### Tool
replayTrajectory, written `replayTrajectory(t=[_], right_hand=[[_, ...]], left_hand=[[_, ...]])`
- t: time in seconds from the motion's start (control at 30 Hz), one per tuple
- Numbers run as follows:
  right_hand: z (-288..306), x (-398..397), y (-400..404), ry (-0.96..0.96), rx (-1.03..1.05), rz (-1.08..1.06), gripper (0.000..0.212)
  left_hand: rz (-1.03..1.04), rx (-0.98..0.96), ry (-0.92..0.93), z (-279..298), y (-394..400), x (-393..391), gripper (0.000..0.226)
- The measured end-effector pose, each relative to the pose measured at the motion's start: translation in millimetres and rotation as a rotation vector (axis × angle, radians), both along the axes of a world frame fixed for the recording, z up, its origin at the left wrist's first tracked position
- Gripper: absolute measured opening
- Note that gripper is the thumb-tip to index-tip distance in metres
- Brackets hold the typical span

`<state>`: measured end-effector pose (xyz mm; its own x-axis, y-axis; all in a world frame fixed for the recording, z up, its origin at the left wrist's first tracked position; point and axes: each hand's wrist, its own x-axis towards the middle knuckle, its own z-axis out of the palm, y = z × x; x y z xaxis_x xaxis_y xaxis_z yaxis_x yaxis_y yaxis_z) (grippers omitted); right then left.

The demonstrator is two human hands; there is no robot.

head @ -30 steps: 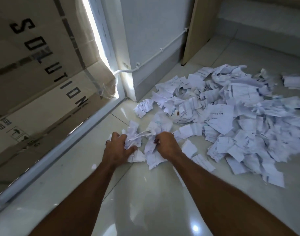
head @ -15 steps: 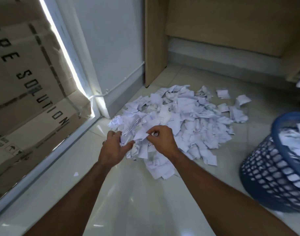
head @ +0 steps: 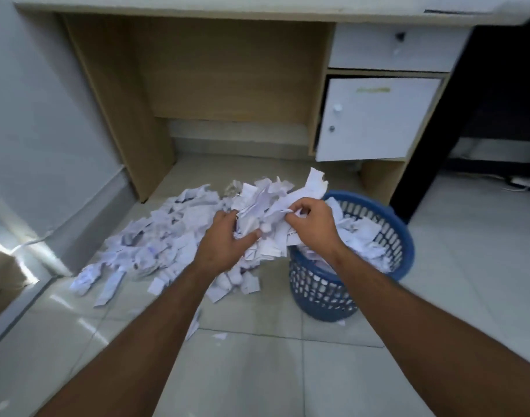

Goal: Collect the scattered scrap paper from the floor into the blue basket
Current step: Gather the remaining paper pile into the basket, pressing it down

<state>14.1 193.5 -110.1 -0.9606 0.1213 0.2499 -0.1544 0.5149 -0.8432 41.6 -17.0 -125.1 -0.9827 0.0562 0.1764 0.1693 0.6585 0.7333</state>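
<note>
We hold a bundle of scrap paper [head: 266, 212] between both hands at the blue basket [head: 390, 245].

Our left hand [head: 224, 245] and right hand [head: 313, 224] each curl their grip around the bundle, now lifted off the floor [head: 257, 371] and reaching the basket's rim, where half a second ago it hung over the pile [head: 155, 239]. The basket already holds paper; a desk [head: 131, 115] with a white cabinet door [head: 375, 118] stands behind.

A big wooden desk [head: 227, 70] stands at the back on the shiny tiled floor [head: 287, 371]. On the desk's right side is a white drawer [head: 390, 48], and just under it a white cupboard door [head: 375, 118] with a small round knob [head: 337, 108]. Left of the desk is a pale wall [head: 41, 115].
</note>
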Motion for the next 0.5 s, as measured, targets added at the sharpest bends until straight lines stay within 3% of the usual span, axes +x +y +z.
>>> replayTrajectory(t=[0.23,0.37,0.5], right_hand=[[-29,-16,133,-0.218,0.138,-0.244,0.011],[-54,-23,171,-0.433,0.253,-0.116,0.017],[-55,-32,181,-0.52,0.303,0.087,0.029]], left_hand=[[-0.215,-0.199,-0.036,-14,148,-57,0.078],[-0.272,-0.543,-0.144,-40,202,-78,0.069],[-0.328,-0.688,-0.412,-70,215,-90,0.081]])
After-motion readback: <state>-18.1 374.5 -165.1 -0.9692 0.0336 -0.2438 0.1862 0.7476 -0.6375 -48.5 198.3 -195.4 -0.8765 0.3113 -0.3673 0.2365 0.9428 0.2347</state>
